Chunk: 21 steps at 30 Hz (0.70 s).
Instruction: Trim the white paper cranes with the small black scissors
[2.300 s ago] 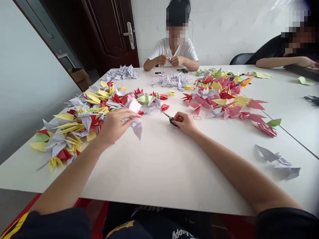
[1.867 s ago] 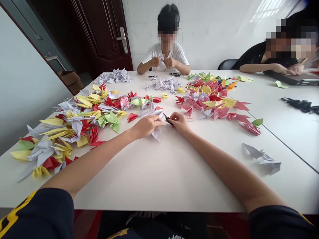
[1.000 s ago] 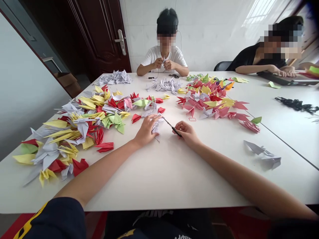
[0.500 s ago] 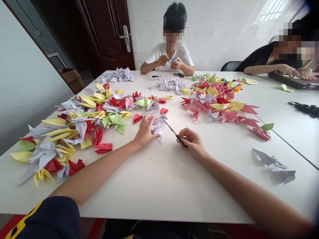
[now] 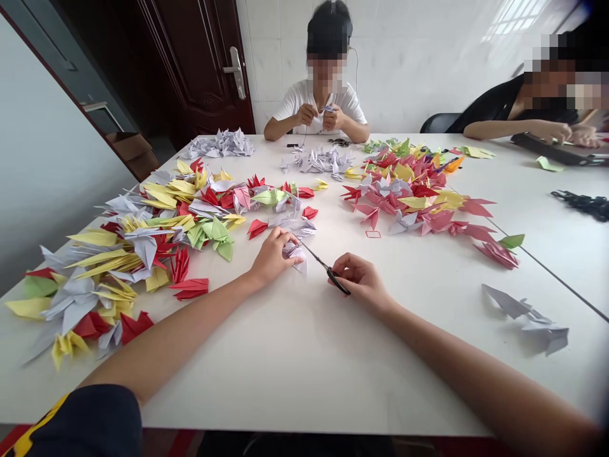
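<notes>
My left hand sits on a lilac paper crane, fingers curled down and pressing it against the white bench, which keeps it steady. My right hand has its fingers closed around the handles of the scissors, holding them low with the tips angled toward the crane, just beside it. Heaps of paper cranes lie to either side.

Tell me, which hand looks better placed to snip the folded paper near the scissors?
Probably the right hand: it holds the scissors, with the blades pointing toward the folded lilac paper. The left hand rests on that paper, and holds no tool.
</notes>
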### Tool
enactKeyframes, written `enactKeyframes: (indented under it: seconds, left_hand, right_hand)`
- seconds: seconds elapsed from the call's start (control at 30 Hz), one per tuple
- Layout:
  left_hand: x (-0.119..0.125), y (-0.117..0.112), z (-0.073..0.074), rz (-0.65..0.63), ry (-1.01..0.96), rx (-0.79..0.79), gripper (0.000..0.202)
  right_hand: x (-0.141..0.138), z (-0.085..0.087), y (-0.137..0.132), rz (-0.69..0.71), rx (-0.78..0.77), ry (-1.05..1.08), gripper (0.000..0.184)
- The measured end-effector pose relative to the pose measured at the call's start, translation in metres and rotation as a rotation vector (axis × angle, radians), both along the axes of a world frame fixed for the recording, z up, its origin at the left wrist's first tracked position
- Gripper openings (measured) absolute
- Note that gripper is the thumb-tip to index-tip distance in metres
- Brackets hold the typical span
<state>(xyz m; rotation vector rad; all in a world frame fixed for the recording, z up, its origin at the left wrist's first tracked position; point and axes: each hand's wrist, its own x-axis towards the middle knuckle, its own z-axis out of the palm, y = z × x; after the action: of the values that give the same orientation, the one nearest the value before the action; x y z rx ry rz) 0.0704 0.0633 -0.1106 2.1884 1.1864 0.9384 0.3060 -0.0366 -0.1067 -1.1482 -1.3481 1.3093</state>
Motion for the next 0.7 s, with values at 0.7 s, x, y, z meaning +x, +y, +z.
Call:
enactKeyframes:
  seconds: [0.7]
  left_hand:
    - [-0.0017,-0.0011,-0.0031,0.055,-0.016,0.053,0.071]
  right_hand:
    - [-0.004,-0.0005,-0.0002,-0.053,0.068,-0.35,0.027]
